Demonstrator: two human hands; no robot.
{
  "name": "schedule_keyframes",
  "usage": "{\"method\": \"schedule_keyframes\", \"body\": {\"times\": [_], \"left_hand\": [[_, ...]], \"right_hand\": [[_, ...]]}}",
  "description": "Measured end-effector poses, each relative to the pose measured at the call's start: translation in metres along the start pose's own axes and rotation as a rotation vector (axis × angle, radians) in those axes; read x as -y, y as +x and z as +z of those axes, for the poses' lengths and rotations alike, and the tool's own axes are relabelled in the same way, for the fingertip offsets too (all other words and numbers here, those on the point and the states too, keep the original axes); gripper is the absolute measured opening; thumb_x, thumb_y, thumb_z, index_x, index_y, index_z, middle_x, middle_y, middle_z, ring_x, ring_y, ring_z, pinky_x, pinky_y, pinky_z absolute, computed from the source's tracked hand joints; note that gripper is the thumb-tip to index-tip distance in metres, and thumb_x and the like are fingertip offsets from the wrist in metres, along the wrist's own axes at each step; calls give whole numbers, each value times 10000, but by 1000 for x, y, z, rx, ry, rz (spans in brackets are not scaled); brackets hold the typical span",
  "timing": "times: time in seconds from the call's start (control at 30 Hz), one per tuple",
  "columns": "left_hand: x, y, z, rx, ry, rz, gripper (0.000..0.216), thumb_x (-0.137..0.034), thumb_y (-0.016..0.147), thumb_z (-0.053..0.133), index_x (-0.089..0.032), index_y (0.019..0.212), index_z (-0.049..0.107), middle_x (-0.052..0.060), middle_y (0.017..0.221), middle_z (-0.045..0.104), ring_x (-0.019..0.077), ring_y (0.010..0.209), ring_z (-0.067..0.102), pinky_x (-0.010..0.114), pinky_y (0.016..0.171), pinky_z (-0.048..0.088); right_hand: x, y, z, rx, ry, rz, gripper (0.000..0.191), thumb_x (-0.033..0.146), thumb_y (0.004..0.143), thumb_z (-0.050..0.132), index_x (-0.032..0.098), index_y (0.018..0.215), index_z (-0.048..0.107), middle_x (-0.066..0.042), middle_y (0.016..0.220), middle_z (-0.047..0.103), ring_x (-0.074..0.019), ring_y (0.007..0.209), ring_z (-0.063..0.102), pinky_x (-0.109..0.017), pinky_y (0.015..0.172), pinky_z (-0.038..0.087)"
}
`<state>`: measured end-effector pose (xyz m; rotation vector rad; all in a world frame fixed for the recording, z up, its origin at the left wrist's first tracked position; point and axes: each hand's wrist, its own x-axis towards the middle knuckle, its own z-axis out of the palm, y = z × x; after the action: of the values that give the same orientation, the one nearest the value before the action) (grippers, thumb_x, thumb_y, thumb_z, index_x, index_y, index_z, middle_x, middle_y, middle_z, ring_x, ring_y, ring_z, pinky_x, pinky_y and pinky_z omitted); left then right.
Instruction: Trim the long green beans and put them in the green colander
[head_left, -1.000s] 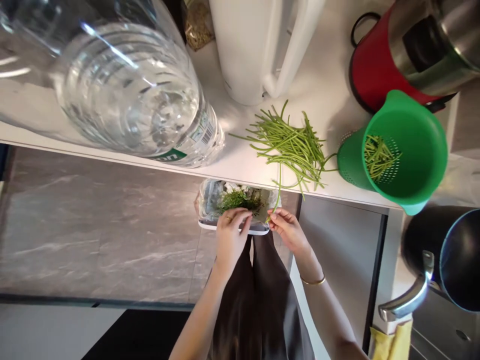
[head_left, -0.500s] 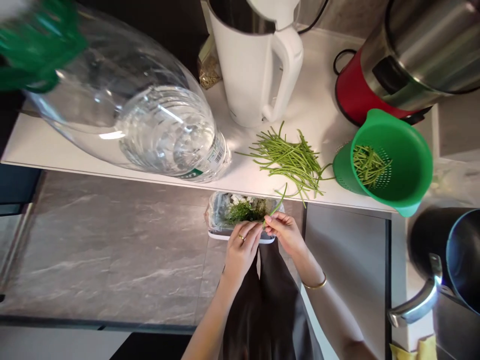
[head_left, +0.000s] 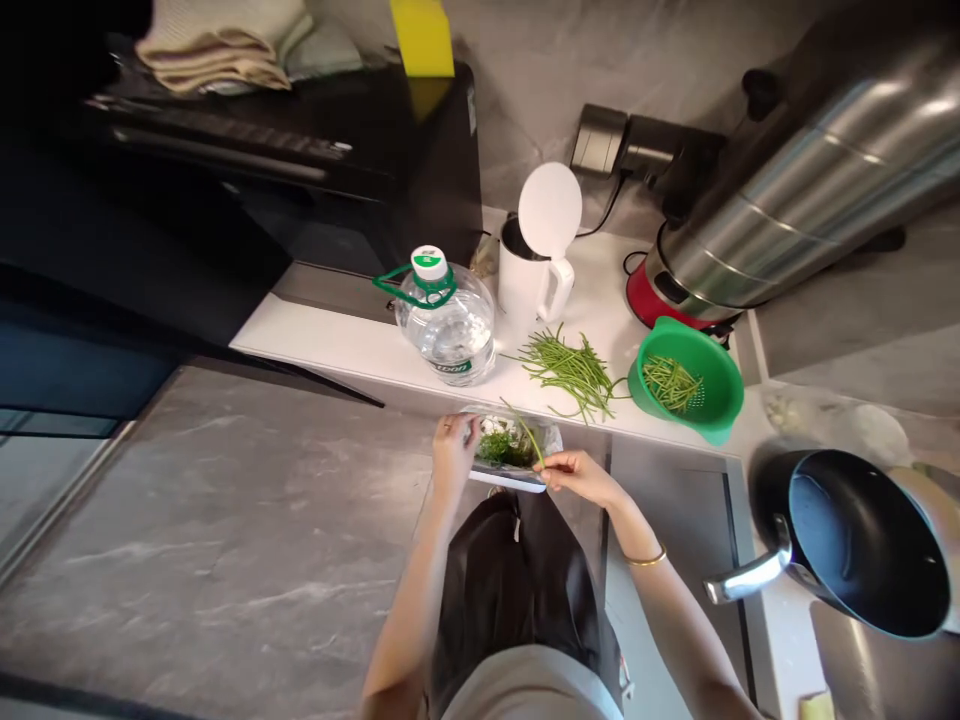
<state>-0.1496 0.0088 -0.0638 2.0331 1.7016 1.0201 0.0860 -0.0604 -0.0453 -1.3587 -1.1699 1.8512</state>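
My right hand point(head_left: 576, 476) pinches the lower end of a green vegetable stem point(head_left: 529, 436), which slants up and left over the bin. My left hand point(head_left: 453, 448) is at the bin's left side, apart from the stem. Its fingers are loosely bent and slightly apart, with nothing visible in them. Below both hands stands a lined waste bin point(head_left: 517, 484) with leafy green scraps point(head_left: 501, 446) inside. A pile of green stems point(head_left: 570, 370) lies on the counter just beyond. To its right, a green colander point(head_left: 718, 385) contains shorter stem pieces point(head_left: 670, 382).
A large water bottle point(head_left: 454, 335) and an open white kettle point(head_left: 520, 285) stand behind the pile on the white counter point(head_left: 315, 335). A steel appliance with a red base point(head_left: 652, 295) is behind the colander. A dark pan point(head_left: 870, 540) sits at right, its handle point(head_left: 750, 577) pointing left.
My hands have separated: the left moved left, while the right keeps the stem. The camera view has pulled back, bringing more of the counter and wall into sight.
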Motion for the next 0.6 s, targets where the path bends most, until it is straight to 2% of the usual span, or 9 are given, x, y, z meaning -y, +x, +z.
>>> {"method": "schedule_keyframes", "body": {"times": [0.1,0.23,0.3,0.43,0.6], "left_hand": [[35,-5,1,-68,88,-174,151,-208,822,509,-158,881,639,84,813,660,196,819,597,321,793,472],[58,-15,11,-17,55,-229,126,-193,812,507,-168,843,626,68,782,661,190,759,586,325,767,466],[55,-21,19,50,33,-215,117,-175,804,508,-177,831,622,58,782,669,186,758,590,320,764,466],[37,-33,43,194,15,-190,147,-116,766,514,-160,827,641,82,826,687,202,803,621,333,798,469],[20,-45,65,322,1,-150,311,-65,739,517,-184,997,644,84,1084,661,208,1010,603,337,907,446]], "right_hand": [[-24,-22,-16,-56,-102,10,363,445,704,670,140,896,712,-8,643,619,-112,563,517,-271,588,447],[-44,-43,-33,-273,-39,47,390,454,683,684,155,933,707,-13,699,632,-119,592,543,-291,624,465],[-45,-46,-36,-332,52,23,417,444,684,690,160,990,695,-24,747,644,-117,618,559,-293,649,470],[-33,-40,-27,-339,234,-64,458,412,689,703,154,1067,668,-49,816,659,-107,653,568,-285,677,472],[-21,-27,-15,-333,365,-134,472,388,669,729,156,1075,663,-37,776,657,-88,620,556,-261,663,469]]}}
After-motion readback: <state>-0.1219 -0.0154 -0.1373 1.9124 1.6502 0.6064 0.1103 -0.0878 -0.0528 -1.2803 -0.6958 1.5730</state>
